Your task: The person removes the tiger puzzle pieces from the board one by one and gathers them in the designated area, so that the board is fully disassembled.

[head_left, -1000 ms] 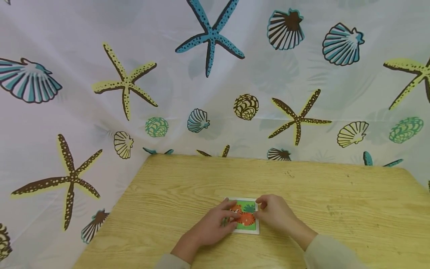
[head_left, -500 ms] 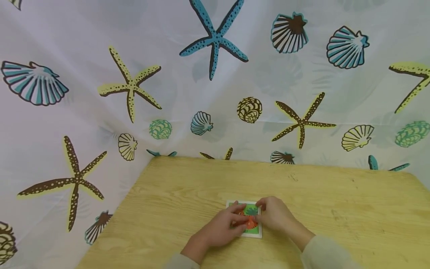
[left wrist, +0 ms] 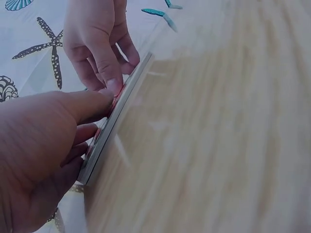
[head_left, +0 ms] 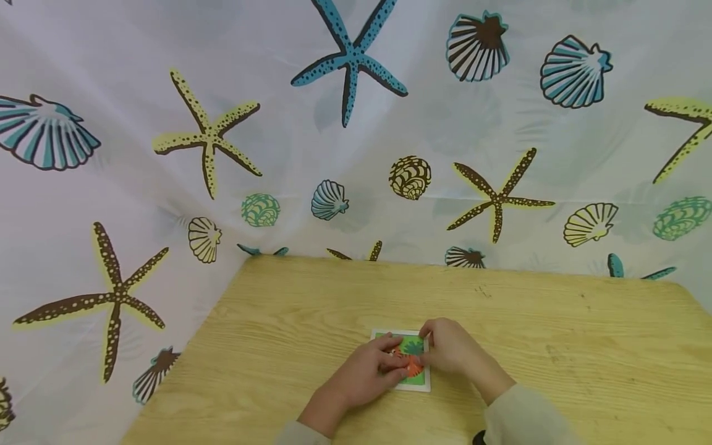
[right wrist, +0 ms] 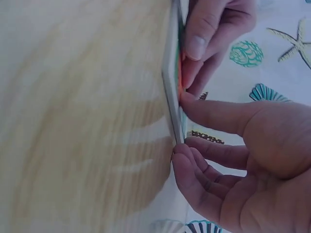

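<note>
Cloth (head_left: 267,68) printed with starfish and shells hangs beyond the left and far edges of the tabletop (head_left: 306,296). Left hand (head_left: 364,374): fingers slightly apart, tips resting on the face of the picture board (head_left: 411,347). Said board appears flat on the tabletop, well apart from its far edge and left edge; the near edge is out of view. Right hand (head_left: 453,346): thumb on the board's right part, fingers curled, holding its far right corner. Risks, as judged: uneven pressure between the hands could twist the board or slide it across the wood; lifting that corner alone could tilt it; fingers covering its left part could conceal a fault.
</note>
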`<control>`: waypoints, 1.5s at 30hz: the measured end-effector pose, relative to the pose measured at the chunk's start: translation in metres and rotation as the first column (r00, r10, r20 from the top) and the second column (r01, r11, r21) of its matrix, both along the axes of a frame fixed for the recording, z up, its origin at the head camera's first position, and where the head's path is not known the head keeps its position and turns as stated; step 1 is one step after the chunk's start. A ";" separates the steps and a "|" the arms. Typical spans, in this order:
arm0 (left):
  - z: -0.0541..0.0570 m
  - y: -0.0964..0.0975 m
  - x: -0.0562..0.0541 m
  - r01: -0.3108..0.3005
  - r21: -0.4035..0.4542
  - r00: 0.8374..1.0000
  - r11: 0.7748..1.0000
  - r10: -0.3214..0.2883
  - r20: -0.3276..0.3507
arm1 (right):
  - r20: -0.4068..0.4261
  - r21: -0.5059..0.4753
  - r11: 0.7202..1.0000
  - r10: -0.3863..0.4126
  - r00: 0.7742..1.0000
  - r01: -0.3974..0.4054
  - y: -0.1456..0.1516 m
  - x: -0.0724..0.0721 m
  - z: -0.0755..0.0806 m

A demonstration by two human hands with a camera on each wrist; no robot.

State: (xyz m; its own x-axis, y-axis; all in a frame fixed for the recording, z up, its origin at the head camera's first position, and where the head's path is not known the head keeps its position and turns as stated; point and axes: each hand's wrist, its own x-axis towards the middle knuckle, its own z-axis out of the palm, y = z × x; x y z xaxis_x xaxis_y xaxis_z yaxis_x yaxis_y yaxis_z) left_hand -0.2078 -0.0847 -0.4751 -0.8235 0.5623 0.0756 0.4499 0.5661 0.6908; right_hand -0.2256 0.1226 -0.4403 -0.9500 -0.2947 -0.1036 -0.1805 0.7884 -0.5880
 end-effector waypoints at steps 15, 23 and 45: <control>-0.008 0.001 -0.002 -0.003 0.027 0.998 1.000 0.005 -0.065 | 0.024 -0.027 0.999 -0.033 0.999 0.033 -0.002 0.000 -0.004; -0.008 0.001 0.000 -0.029 0.018 0.997 0.999 0.030 -0.073 | 0.020 -0.050 0.998 -0.047 0.999 0.048 -0.003 -0.001 -0.008; -0.004 0.003 0.000 -0.033 0.015 0.999 0.999 0.034 -0.038 | 0.003 -0.216 0.964 -0.155 0.988 0.152 0.000 -0.003 -0.008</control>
